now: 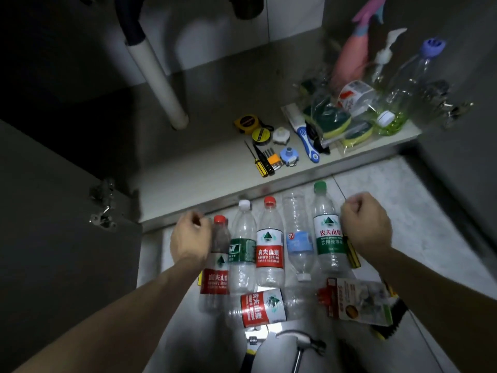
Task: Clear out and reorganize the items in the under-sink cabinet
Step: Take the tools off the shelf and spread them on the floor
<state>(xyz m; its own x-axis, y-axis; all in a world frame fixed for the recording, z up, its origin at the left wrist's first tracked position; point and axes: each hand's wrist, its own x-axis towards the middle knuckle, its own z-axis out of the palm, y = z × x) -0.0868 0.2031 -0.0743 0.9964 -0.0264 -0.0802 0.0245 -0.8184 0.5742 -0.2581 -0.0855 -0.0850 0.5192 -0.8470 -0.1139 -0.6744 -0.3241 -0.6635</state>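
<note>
— Six plastic bottles lie on the floor tiles (419, 200) in front of the open under-sink cabinet (215, 146), right?

— Yes. Five lie side by side: a red-capped bottle (216, 265) at the left, a white-capped bottle (243, 246), a second red-label bottle (269, 246), a blue-label bottle (299, 238) with its cap toward the camera, and a green-capped bottle (328, 232). A sixth bottle (265, 308) lies crosswise below them.

— And the hands?

— Both hover over the row, curled into fists. The left hand (191, 236) is just beside the red-capped bottle; the right hand (364, 220) is at the green-capped one. Whether either pinches anything, I cannot tell.

— What is nearer the camera?

— A boxed package (360, 302) at the right, a hammer (301, 343) at the bottom edge.

— Inside the cabinet?

— A white drain pipe (158, 82) comes down at the left. On the cabinet floor sit a yellow tape measure (246, 122), screwdrivers (261, 160), a blue-handled scraper (308, 144), bagged sponges (336, 122), a pink spray bottle (352, 55) and a clear bottle with a purple cap (414, 76).
</note>
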